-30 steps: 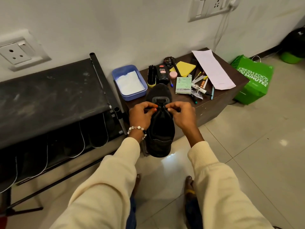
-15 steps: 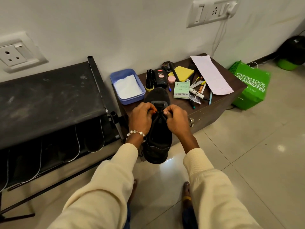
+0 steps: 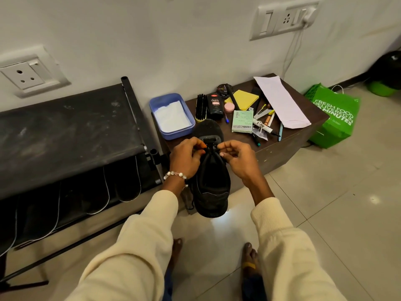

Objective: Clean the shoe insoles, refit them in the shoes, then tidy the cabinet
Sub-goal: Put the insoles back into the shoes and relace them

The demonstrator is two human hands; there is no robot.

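A black shoe (image 3: 211, 187) lies with its toe on the front edge of the low brown cabinet (image 3: 288, 140) and its heel hanging out toward me. My left hand (image 3: 186, 158) pinches the black lace on the left side of the tongue. My right hand (image 3: 238, 159) pinches the lace on the right side. Both hands sit over the middle of the shoe and hide the knot. The inside of the shoe is dark, and I cannot tell whether an insole is in it.
On the cabinet lie a blue tub (image 3: 172, 116) with white contents, a shoe brush (image 3: 200, 107), a black polish bottle (image 3: 215, 104), yellow sticky notes (image 3: 245, 98), a green box (image 3: 243, 121), pens and white paper (image 3: 282, 102). A black shoe rack (image 3: 65, 131) stands left, a green bag (image 3: 334, 120) right.
Both hands stay on the laces with small finger movements. The view has shifted slightly, so the shoe and cabinet sit a little lower in the frame.
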